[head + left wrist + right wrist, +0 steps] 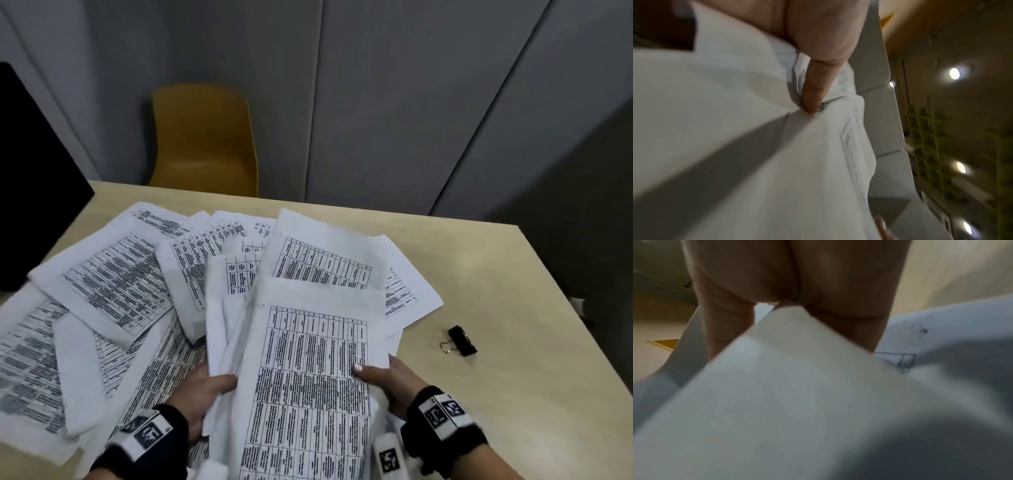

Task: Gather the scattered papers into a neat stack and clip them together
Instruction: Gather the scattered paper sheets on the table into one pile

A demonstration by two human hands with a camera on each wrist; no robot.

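Observation:
Several white sheets printed with dense tables lie fanned across the wooden table. I hold a loose bundle of papers lifted near the front edge. My left hand grips its left side, thumb on top; in the left wrist view a finger presses into the white sheets. My right hand pinches the right edge, thumb on the printed face; in the right wrist view the fingers lie behind the paper. More scattered papers lie to the left and behind. A black binder clip lies on the table, right of the papers.
A dark monitor stands at the table's far left, next to the scattered sheets. A yellow chair sits behind the table against grey wall panels. Bare tabletop shows around the clip at the right.

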